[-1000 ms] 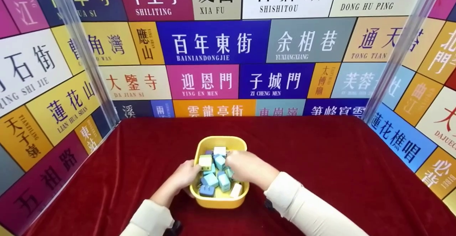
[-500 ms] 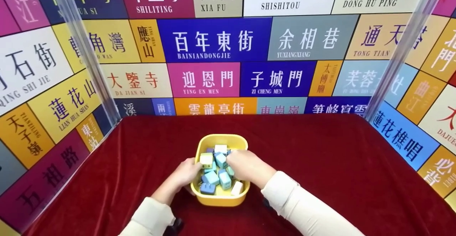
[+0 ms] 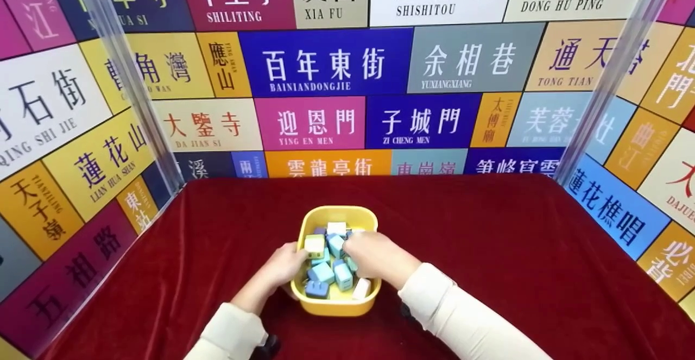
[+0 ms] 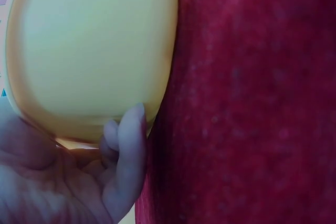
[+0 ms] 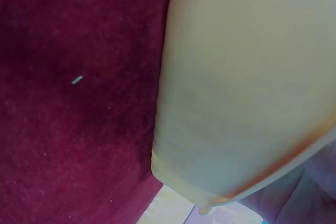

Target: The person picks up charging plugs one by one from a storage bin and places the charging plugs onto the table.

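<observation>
A yellow plastic bin (image 3: 334, 308) sits on the red cloth, holding several small plug chargers. Among them are a dark blue charger (image 3: 317, 289) with prongs, a light blue charger (image 3: 343, 276), a pale yellow charger (image 3: 314, 247) and a white charger (image 3: 361, 289). My left hand (image 3: 286, 265) grips the bin's left side, thumb at the rim; the left wrist view has its fingers (image 4: 131, 150) curled against the outer wall. My right hand (image 3: 377, 254) reaches over the right rim into the bin, fingers bent down among the chargers. Its fingertips are hidden, and I cannot tell whether they pinch a charger.
Dark red velvet cloth (image 3: 461, 224) covers the table around the bin. Panels with place names (image 3: 326, 64) enclose the back and both sides, with clear corner posts (image 3: 136, 77) at left and right. A small pale fleck (image 5: 77, 80) lies on the cloth near the bin.
Almost nothing differs. The right hand shifts slightly within the bin, while the left hand keeps its grip and the chargers lie as before.
</observation>
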The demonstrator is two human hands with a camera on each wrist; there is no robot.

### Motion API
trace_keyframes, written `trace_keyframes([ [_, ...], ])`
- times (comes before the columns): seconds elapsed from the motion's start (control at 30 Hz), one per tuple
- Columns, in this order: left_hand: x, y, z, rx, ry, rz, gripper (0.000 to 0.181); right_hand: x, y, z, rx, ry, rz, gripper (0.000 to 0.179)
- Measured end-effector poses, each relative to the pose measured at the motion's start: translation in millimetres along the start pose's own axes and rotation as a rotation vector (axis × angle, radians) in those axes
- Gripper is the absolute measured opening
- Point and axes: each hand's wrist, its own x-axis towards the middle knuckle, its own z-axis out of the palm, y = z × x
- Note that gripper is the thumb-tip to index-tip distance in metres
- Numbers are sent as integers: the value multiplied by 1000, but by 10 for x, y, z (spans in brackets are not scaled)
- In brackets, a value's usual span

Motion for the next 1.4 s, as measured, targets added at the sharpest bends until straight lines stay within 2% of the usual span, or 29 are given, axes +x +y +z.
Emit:
trace_keyframes([
  [0.13, -2, -7, 3, -10, -5, -13, 32, -19, -4, -40, -15, -5, -1, 22],
  [0.3, 0, -10, 5, -11, -6, -15, 32, -31, 7, -115, 15, -12, 2, 22],
  [0.5, 2, -13, 14, -4, -9, -13, 32, -43, 56, -173, 129, -11, 19, 20],
  [0.63, 1, -12, 14, 8, -4, -14, 32, -56, 93, -209, 207, -3, 16, 28],
  [0.73, 0, -12, 7, 9, -1, -9, 32, -79, 126, -230, 257, 14, 13, 36],
  [0.97, 13, -25, 6, -1, -4, 13, 31, -142, 220, -272, 285, 94, -35, 39],
  [1.17, 18, -27, 3, -4, 0, 12, 32, -192, 293, -332, 336, 108, -3, 44],
  [1.4, 1, -14, -3, 5, 12, 22, 33, -267, 393, -397, 360, 148, 13, 38],
])
